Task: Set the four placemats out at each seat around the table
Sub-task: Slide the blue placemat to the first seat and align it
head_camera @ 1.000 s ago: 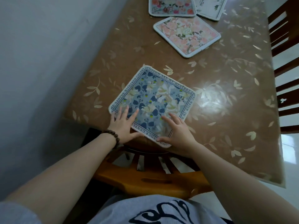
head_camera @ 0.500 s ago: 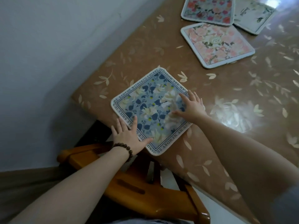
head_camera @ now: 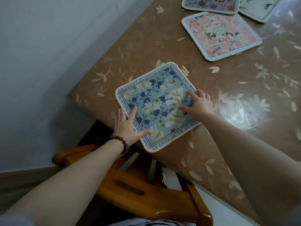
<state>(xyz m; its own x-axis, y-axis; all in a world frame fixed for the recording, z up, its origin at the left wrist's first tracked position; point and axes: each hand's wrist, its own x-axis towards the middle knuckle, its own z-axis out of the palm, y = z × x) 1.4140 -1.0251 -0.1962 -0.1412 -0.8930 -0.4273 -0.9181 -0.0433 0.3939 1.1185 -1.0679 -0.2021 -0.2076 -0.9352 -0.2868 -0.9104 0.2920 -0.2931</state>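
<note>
At the desk (head_camera: 146,46) corner nearest us: blue floral placemat (head_camera: 154,103), cream-edged, lettered border, lying flat. Our left hand (head_camera: 128,126) and right hand (head_camera: 197,104) press it, each grip spread, fingers apart.

Blue floral placemat (head_camera: 156,105) lies flat, rotated diamond-wise, at my table corner; pink floral mat (head_camera: 219,35) sits farther in, two more mats (head_camera: 210,4) (head_camera: 260,8) overlapping beyond.

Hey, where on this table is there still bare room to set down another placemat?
Bare stretch right of the blue placemat and below the pink placemat, toward the glare. A narrower strip along the wall-side table edge. Crowded at the far end, where two more mats overlap beside the pink one.
</note>
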